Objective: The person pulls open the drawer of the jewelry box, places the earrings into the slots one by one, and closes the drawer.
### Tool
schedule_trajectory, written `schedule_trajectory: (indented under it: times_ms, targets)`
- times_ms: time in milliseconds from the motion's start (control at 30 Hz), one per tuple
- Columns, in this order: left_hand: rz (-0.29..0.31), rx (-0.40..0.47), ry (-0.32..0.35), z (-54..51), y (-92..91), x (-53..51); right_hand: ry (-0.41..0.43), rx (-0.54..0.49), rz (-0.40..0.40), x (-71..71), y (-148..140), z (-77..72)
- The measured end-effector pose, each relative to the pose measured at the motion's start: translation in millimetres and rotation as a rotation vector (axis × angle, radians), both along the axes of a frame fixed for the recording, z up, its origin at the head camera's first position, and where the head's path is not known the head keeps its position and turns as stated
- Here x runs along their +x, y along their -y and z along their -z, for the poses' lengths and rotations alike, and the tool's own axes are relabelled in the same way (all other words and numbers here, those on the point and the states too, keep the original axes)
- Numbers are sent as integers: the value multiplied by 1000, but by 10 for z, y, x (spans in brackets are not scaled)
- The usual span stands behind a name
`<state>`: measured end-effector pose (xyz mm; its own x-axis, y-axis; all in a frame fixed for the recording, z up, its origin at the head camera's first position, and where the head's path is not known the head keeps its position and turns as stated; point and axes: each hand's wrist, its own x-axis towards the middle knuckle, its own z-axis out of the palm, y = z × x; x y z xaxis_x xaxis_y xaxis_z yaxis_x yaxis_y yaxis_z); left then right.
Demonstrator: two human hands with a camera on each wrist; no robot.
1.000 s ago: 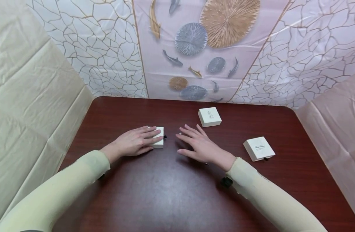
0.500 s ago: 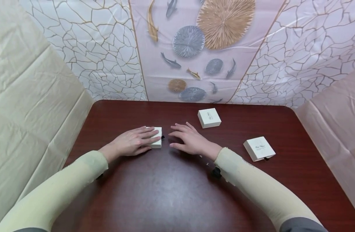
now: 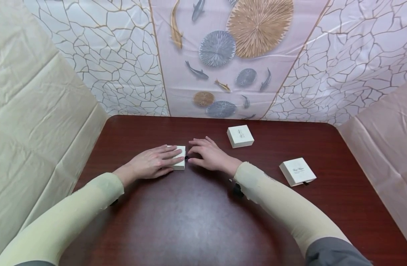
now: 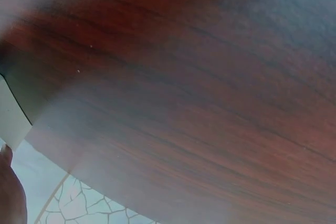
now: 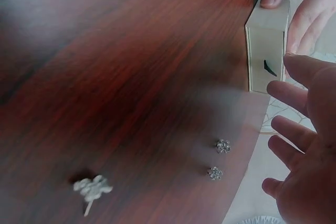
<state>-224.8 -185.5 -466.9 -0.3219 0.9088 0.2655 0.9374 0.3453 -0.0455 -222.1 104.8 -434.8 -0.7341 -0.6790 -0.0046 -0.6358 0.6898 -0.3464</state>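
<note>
My left hand (image 3: 153,162) lies over a small white drawer-style box (image 3: 181,152). In the right wrist view, its thumb presses one side of the box while the fingers lie across the top. A black ribbon tab (image 5: 269,68) sticks out of the end facing my right hand (image 3: 210,155). That right hand is beside this end, fingers spread and slightly bent, thumb and index closest to the tab; it grips nothing. Below it on the table are a flower-shaped stud earring (image 5: 93,187) with a post and two smaller sparkling flower pieces (image 5: 223,146).
Another white box (image 3: 240,136) stands at the back of the dark red wooden table (image 3: 190,221). A third white box (image 3: 298,171) with a black tab sits to the right. Patterned cloth (image 3: 123,74) hangs behind the table, and plain cloth flanks it.
My right hand has moved left, from above the small earring pieces to the tab end of the box. The left hand stays on the box.
</note>
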Motion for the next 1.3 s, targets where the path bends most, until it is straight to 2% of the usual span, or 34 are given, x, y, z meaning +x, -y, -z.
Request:
schedule_trajectory:
  times_ms: [167, 767, 1300]
  targets:
    - [1, 5, 6, 8, -9, -1, 29, 3, 10, -50, 55, 19]
    - [1, 3, -20, 13, -15, 1, -3, -52, 32, -117, 121, 199]
    - [-24, 0, -12, 17, 10, 0, -78, -62, -2, -135, 160, 252]
